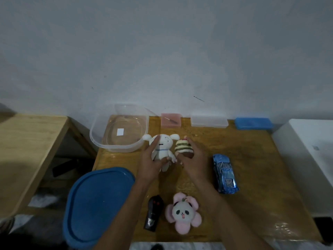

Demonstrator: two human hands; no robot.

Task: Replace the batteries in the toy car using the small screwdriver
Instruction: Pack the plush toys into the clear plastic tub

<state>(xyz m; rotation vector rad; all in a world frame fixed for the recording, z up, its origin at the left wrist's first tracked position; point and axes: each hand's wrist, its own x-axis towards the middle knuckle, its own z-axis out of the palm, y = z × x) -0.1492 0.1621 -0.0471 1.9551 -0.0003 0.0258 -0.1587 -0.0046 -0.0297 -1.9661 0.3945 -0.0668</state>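
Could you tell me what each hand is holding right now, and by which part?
Left hand grips the white plush around its body; right hand holds the striped plush by its lower side.

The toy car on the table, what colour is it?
Shiny metallic blue toy car, seen in the head view.

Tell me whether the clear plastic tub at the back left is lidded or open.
Open. The clear plastic tub has no cover; the blue oval lid lies apart, nearer the person.

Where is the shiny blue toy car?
In the head view, the shiny blue toy car lies on the wooden table's right side, just right of the right hand.
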